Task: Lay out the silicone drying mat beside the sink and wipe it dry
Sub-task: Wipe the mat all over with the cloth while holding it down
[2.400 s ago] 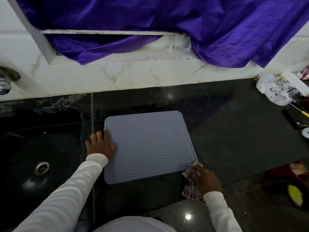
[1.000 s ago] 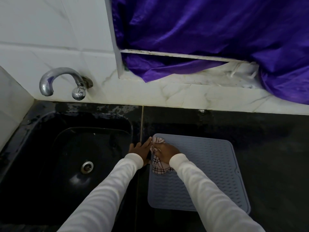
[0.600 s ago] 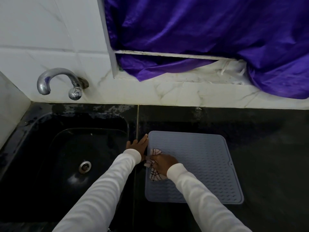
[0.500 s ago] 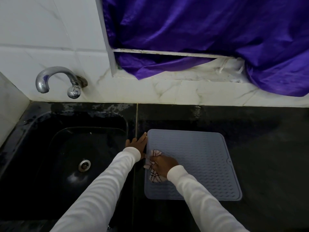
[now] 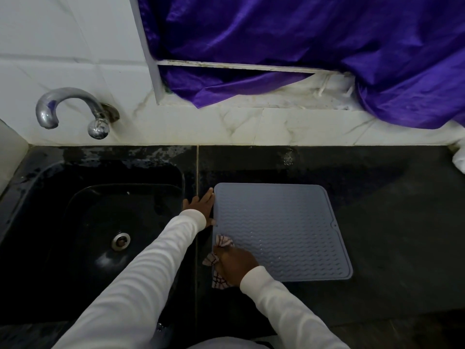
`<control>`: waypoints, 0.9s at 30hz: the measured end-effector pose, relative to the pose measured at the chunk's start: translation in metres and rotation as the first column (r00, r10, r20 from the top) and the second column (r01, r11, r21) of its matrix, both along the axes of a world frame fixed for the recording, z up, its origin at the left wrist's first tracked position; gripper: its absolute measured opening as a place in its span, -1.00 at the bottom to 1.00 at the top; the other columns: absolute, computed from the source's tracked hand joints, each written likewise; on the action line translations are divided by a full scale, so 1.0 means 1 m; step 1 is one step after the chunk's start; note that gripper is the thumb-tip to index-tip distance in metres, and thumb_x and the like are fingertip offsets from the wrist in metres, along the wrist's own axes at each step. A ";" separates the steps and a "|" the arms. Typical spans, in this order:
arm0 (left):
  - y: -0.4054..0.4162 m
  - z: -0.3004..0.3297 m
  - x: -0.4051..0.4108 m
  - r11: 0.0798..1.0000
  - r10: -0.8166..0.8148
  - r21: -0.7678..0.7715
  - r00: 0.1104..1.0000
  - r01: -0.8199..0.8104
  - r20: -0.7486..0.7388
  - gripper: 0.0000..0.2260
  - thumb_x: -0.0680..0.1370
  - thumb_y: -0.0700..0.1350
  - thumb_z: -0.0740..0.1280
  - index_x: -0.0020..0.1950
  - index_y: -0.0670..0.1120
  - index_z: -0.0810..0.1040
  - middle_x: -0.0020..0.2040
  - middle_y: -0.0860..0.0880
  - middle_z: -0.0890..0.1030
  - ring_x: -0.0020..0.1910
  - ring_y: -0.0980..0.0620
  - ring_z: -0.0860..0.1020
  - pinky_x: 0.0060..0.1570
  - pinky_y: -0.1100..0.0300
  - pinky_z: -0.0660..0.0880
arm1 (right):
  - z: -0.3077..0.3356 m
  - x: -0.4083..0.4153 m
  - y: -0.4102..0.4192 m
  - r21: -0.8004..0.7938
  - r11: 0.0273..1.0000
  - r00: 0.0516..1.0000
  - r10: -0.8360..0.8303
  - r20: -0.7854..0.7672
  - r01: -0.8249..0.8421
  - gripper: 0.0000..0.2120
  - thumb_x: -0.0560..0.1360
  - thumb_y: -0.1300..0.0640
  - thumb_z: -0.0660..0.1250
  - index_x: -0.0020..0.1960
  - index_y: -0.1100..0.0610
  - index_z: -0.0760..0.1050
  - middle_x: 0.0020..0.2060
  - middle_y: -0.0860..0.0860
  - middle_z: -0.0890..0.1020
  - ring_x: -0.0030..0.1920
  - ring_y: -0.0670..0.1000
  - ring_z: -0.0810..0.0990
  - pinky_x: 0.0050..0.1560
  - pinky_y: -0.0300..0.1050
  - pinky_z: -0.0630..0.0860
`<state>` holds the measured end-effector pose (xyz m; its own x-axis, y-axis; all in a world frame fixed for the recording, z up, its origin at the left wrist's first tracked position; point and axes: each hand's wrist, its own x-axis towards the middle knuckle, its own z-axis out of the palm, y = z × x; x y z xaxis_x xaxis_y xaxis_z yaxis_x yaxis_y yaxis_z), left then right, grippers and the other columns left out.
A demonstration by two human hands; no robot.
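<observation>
A grey-blue silicone drying mat [image 5: 281, 230] with a wavy ribbed surface lies flat on the black counter [image 5: 390, 222], just right of the black sink [image 5: 100, 235]. My left hand [image 5: 200, 206] rests flat on the counter against the mat's left edge, fingers spread, holding nothing. My right hand [image 5: 235, 265] is closed on a checked white-and-red cloth [image 5: 222, 241] and presses it on the mat's near left corner. Part of the cloth sticks out below and left of the hand.
A chrome tap [image 5: 73, 109] juts from the white tiled wall above the sink. A purple curtain [image 5: 302, 46] hangs over the window ledge behind the counter. A white cloth [image 5: 459, 157] shows at the far right edge. The counter behind the sink looks wet.
My right hand has dragged the cloth down the mat's left side, from the far left corner toward the near left corner. My left hand stays against the mat's left edge.
</observation>
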<state>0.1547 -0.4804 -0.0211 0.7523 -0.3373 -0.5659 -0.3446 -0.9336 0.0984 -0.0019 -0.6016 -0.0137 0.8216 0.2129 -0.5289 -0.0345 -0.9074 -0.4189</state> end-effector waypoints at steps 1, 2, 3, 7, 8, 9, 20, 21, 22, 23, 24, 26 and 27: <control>0.000 0.000 0.000 1.000 0.002 0.002 1.000 -0.002 -0.001 -0.17 0.50 0.18 0.31 0.55 0.07 -0.19 0.54 0.16 -0.26 0.45 -0.16 0.13 0.36 -0.26 0.12 | -0.002 -0.003 0.000 -0.010 0.999 0.999 0.034 -0.004 -0.034 -0.66 0.58 0.06 0.15 0.29 0.17 0.37 0.23 0.20 0.50 0.14 0.23 0.52 0.17 0.01 0.47; 0.000 0.000 0.000 1.000 0.002 0.003 1.000 -0.002 0.000 -0.17 0.50 0.18 0.31 0.55 0.07 -0.18 0.54 0.16 -0.26 0.45 -0.16 0.14 0.36 -0.26 0.13 | 0.000 -0.008 -0.001 -0.023 0.998 0.998 0.064 -0.003 -0.064 -0.65 0.57 0.06 0.17 0.31 0.17 0.36 0.23 0.21 0.50 0.14 0.25 0.52 0.17 0.06 0.48; 0.000 0.000 -0.001 1.000 0.001 0.006 1.000 -0.001 0.002 -0.17 0.50 0.19 0.31 0.55 0.07 -0.18 0.54 0.16 -0.26 0.45 -0.16 0.14 0.36 -0.26 0.13 | 0.000 -0.012 -0.001 -0.027 0.996 0.996 0.086 0.003 -0.086 -0.64 0.57 0.05 0.17 0.33 0.15 0.35 0.23 0.21 0.50 0.14 0.26 0.52 0.16 0.09 0.49; 0.002 0.000 -0.002 1.000 -0.007 0.013 1.000 0.006 0.020 -0.18 0.50 0.20 0.30 0.55 0.08 -0.17 0.54 0.16 -0.26 0.45 -0.15 0.15 0.36 -0.23 0.15 | -0.001 -0.037 -0.009 -0.058 0.985 0.985 0.167 0.046 -0.164 -0.62 0.59 0.08 0.14 0.38 0.11 0.33 0.27 0.19 0.48 0.14 0.26 0.54 0.10 0.08 0.51; 0.002 0.000 -0.002 1.000 -0.009 0.015 1.000 0.009 0.023 -0.18 0.50 0.20 0.30 0.55 0.08 -0.17 0.54 0.16 -0.26 0.45 -0.15 0.15 0.36 -0.22 0.15 | -0.003 -0.045 -0.011 -0.052 0.983 0.982 0.181 0.060 -0.178 -0.59 0.59 0.08 0.12 0.42 0.11 0.31 0.31 0.20 0.46 0.16 0.27 0.53 0.11 0.10 0.51; 0.003 0.000 -0.003 1.000 -0.009 0.016 1.000 0.009 0.023 -0.19 0.50 0.20 0.29 0.55 0.08 -0.17 0.54 0.16 -0.25 0.45 -0.15 0.15 0.36 -0.22 0.15 | -0.006 -0.052 -0.014 -0.046 0.979 0.977 0.203 0.070 -0.200 -0.55 0.59 0.07 0.08 0.46 0.10 0.27 0.35 0.21 0.42 0.18 0.28 0.52 0.12 0.11 0.49; 0.000 -0.003 -0.010 1.000 -0.010 0.025 0.993 0.007 0.120 -0.29 0.52 0.16 0.27 0.55 0.07 -0.03 0.56 0.10 -0.11 0.42 -0.18 0.14 0.35 -0.18 0.13 | 0.005 -0.092 -0.050 -0.123 0.988 0.994 -0.079 0.082 0.089 -0.60 0.50 -0.10 0.12 0.33 -0.24 0.39 0.28 -0.03 0.50 0.16 0.11 0.56 0.09 -0.05 0.46; -0.001 -0.004 -0.015 1.000 -0.009 0.008 0.989 0.007 0.146 -0.32 0.53 0.13 0.26 0.54 0.06 -0.01 0.56 0.08 -0.08 0.42 -0.18 0.13 0.35 -0.17 0.12 | 0.005 -0.095 -0.057 -0.143 0.982 0.991 -0.109 0.080 0.120 -0.60 0.48 -0.10 0.15 0.32 -0.25 0.39 0.26 -0.04 0.52 0.15 0.10 0.57 0.09 -0.06 0.47; -0.001 -0.005 -0.022 1.000 -0.010 -0.027 0.982 0.015 0.186 -0.35 0.54 0.09 0.25 0.54 0.06 0.01 0.56 0.06 -0.04 0.41 -0.19 0.13 0.34 -0.16 0.11 | 0.007 -0.096 -0.064 -0.150 0.977 0.987 -0.139 0.084 0.151 -0.60 0.48 -0.11 0.16 0.31 -0.26 0.40 0.25 -0.04 0.53 0.15 0.10 0.57 0.10 -0.07 0.47; -0.001 -0.007 -0.030 0.997 -0.018 -0.072 0.972 0.036 0.236 -0.38 0.55 0.05 0.23 0.54 0.06 0.02 0.55 0.04 0.01 0.39 -0.18 0.14 0.32 -0.14 0.12 | 0.009 -0.098 -0.070 -0.150 0.972 0.982 -0.169 0.085 0.181 -0.60 0.47 -0.12 0.16 0.30 -0.25 0.42 0.24 -0.04 0.53 0.16 0.09 0.57 0.10 -0.09 0.47; -0.001 -0.010 -0.038 0.992 -0.027 -0.112 0.959 0.061 0.283 -0.41 0.56 0.01 0.21 0.53 0.06 0.04 0.55 0.02 0.04 0.36 -0.18 0.16 0.31 -0.13 0.11 | 0.009 -0.099 -0.077 -0.152 0.967 0.977 -0.194 0.090 0.206 -0.62 0.48 -0.14 0.17 0.29 -0.24 0.44 0.23 -0.03 0.54 0.16 0.08 0.56 0.10 -0.10 0.46; 0.000 -0.016 -0.051 0.986 -0.034 -0.142 0.946 0.084 0.323 -0.45 0.57 -0.02 0.17 0.53 0.05 0.07 0.54 0.01 0.04 0.34 -0.16 0.17 0.32 -0.15 0.09 | 0.011 -0.100 -0.091 -0.165 0.956 0.968 -0.227 0.104 0.242 -0.67 0.51 -0.13 0.22 0.27 -0.22 0.47 0.20 -0.04 0.55 0.16 0.06 0.56 0.10 -0.12 0.45; -0.001 -0.019 -0.055 0.986 -0.025 -0.146 0.947 0.075 0.319 -0.46 0.57 -0.02 0.15 0.53 0.04 0.06 0.55 0.01 0.00 0.34 -0.15 0.17 0.33 -0.17 0.07 | 0.011 -0.101 -0.098 -0.167 0.949 0.961 -0.249 0.118 0.267 -0.69 0.51 -0.13 0.24 0.25 -0.23 0.48 0.19 -0.04 0.56 0.16 0.06 0.56 0.10 -0.11 0.45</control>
